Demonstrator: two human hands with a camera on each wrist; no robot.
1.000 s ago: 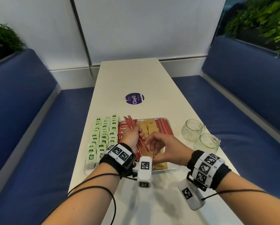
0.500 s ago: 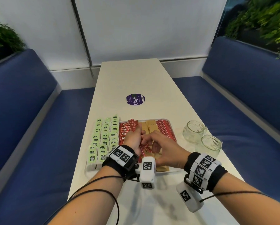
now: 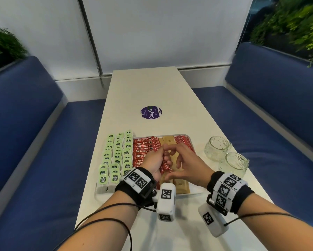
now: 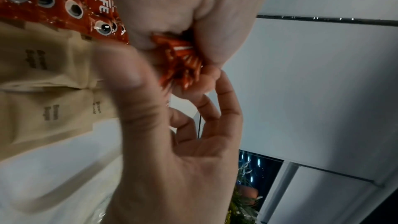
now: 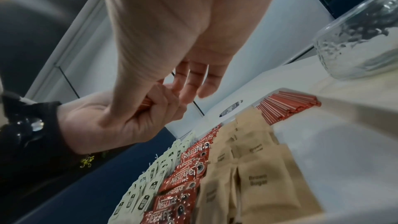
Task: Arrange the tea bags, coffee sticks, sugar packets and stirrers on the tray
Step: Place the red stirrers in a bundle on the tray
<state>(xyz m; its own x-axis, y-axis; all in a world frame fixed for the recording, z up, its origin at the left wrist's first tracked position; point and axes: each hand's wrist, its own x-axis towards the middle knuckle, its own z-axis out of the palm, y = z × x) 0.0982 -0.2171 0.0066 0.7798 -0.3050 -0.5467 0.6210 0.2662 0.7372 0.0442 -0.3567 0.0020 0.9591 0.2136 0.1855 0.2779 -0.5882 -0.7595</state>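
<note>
Since a second ago the left hand (image 3: 154, 163) has drawn its bundle of red stirrers (image 3: 164, 164) nearer to upright, their far tips no longer fanned out over the coffee sticks, and the right hand (image 3: 185, 164) has closed in until its fingertips meet the left hand's at the top of the bundle. The left hand is clenched round the stirrers; in the left wrist view their cut ends (image 4: 183, 60) poke unevenly from the fist. The right hand grips nothing: its fingers are loosely bent, reaching towards the bundle's top, apparently to even up the ends.

The bundle hangs over the middle of the white tray (image 3: 189, 140), above the seam between the red Nescafe coffee sticks (image 3: 143, 147) and the tan brown sugar packets (image 3: 181, 185). A second batch of stirrers (image 3: 183, 142) already lies along the tray's right side, beyond the sugar. The green-labelled tea bags (image 3: 115, 158) stand in rows on the left. Two glass jars (image 3: 224, 156) sit on the table just right of the tray.

The stirrers look light, thin and smooth, so they are likely to slide past one another and splay if held loosely. A firm wrap round the middle of the bundle, as now, seems best, with the free hand tapping the ends level before laying them beside the other batch.
</note>
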